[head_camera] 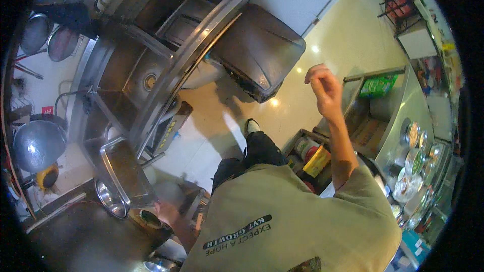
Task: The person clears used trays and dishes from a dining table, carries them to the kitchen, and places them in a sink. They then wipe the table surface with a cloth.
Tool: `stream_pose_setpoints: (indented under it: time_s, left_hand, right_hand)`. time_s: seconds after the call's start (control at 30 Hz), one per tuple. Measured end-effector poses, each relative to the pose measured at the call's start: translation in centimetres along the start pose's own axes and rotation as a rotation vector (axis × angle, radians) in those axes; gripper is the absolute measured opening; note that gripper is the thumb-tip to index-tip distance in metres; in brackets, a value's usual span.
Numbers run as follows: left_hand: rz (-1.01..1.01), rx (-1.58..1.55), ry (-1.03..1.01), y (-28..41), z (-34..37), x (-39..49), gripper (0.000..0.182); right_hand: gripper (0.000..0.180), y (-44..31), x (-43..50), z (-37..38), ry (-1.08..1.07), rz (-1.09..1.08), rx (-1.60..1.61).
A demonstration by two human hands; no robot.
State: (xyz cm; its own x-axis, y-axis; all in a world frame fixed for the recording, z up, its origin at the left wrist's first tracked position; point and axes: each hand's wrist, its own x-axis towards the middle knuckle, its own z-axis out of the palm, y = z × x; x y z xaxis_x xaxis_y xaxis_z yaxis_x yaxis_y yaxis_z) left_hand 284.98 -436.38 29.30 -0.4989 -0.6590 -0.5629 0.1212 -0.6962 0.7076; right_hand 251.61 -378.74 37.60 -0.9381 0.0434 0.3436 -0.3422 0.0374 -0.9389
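Note:
My left hand (165, 213) is at the lower left, blurred, at the near corner of a rectangular metal tray (126, 173). Whether its fingers grip the tray is not clear. Just beside the hand is a round container (150, 219) with dark contents. A shiny steel bowl (110, 198) lies partly under the tray's edge. My right hand (326, 90) is raised over the floor on the right, fingers loosely curled in, with nothing visible in it. Between the two hands show my dark trousers and one shoe (252, 125).
A stainless steel sink (124, 66) with several basins runs along the left wall. Beyond it stands a dark lidded bin (261, 51). On the right, a steel counter (399, 121) bears several bowls of food, with a crate (302, 136) of packages below. A wok (39, 145) hangs at left.

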Motion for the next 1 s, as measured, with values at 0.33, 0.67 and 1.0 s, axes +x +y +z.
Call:
stream_pose_setpoints:
  time_s: [0.33, 0.67, 1.0]
  left_hand:
    - [0.294, 0.091, 0.176, 2.6, -7.6, 1.1, 0.017]
    - [0.406, 0.047, 0.270, 1.2, -3.4, -2.1, 0.008]
    - [0.396, 0.248, 0.154, 0.7, -6.3, -1.0, 0.022]
  right_hand:
    - [0.021, 40.3, -12.5, 0.5, 0.647, 1.244, 0.433]
    - [0.007, 37.3, -10.6, 6.9, 1.014, 1.251, 0.287]
    - [0.011, 35.5, -8.2, 8.9, 1.030, 1.249, 0.105]
